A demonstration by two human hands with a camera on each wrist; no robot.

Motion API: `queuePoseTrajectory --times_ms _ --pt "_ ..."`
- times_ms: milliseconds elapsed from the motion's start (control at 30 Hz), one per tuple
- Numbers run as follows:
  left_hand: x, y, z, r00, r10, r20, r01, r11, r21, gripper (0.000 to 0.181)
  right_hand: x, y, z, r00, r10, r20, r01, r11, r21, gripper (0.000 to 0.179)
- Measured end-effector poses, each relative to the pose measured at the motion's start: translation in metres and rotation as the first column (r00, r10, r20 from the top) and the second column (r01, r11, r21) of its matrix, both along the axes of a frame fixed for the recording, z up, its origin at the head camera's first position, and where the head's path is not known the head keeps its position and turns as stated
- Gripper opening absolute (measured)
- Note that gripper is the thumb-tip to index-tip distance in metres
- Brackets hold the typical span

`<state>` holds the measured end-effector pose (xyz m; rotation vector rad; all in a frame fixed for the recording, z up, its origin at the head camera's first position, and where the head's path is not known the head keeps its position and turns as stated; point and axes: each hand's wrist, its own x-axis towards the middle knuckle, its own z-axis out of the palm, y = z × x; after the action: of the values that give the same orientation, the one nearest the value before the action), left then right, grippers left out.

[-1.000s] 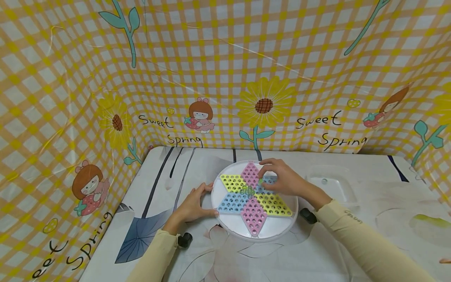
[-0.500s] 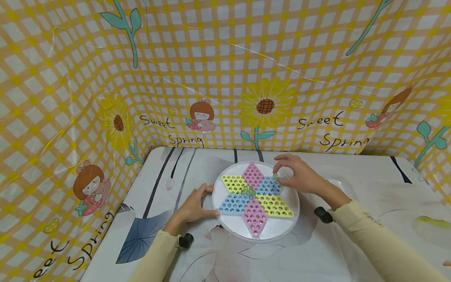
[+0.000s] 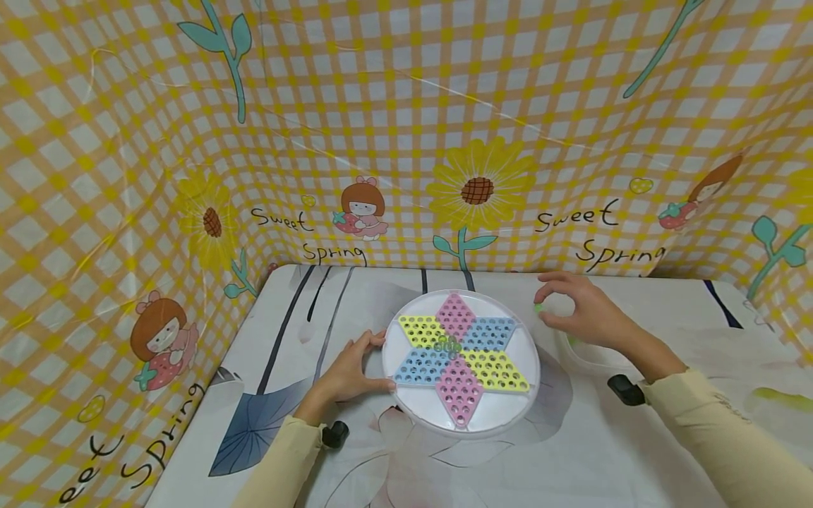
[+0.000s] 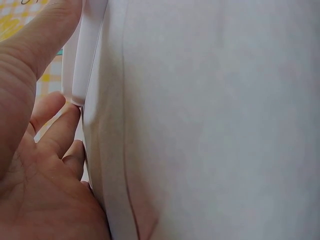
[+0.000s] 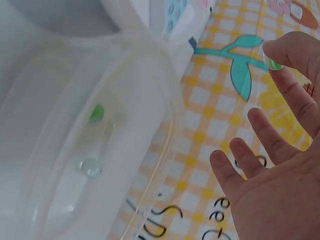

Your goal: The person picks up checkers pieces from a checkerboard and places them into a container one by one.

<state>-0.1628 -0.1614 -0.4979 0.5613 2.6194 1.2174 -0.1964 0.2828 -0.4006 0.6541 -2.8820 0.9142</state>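
In the head view a round white Chinese checkers board [image 3: 406, 413] with a pink, yellow and blue star lies on the table. Several green marbles [image 3: 449, 346] cluster at the star's centre. My left hand [image 3: 346, 370] rests against the board's left rim, thumb and fingers spread along it; the left wrist view shows them touching the white edge [image 4: 89, 55]. To the right of the board, raised over the table, my right hand [image 3: 587, 314] pinches a clear marble with green in it [image 5: 271, 63] between thumb and index finger, the other fingers spread.
Under and beside my right hand stands a clear plastic box [image 3: 593, 365]. Inside it the right wrist view shows a green marble [image 5: 97, 113] and a pale clear one [image 5: 91, 168]. A checked yellow cloth [image 3: 394, 141] hangs behind and left of the table.
My right hand has moved from over the board's upper right blue section rightward to near the clear box, carrying the green marble. The left hand has kept its place on the rim.
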Motion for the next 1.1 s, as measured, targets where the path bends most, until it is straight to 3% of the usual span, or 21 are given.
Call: queuePoseTrajectory --times_ms 500,800,1100 --pt "0.001 -0.002 0.001 1.000 -0.010 -0.002 0.010 1.000 0.005 0.074 0.017 0.057 -0.007 0.992 -0.079 -0.103 0.080 0.997 0.003 0.019" --pt "0.000 -0.002 0.001 1.000 -0.008 0.003 0.008 1.000 -0.002 0.074 0.028 0.080 -0.018 0.985 -0.165 -0.059 0.168 0.985 0.037 0.022" --pt "0.000 0.000 0.000 1.000 -0.001 0.006 0.001 1.000 0.001 0.074 0.030 0.086 -0.022 0.984 -0.177 -0.015 0.177 0.984 0.034 0.021"
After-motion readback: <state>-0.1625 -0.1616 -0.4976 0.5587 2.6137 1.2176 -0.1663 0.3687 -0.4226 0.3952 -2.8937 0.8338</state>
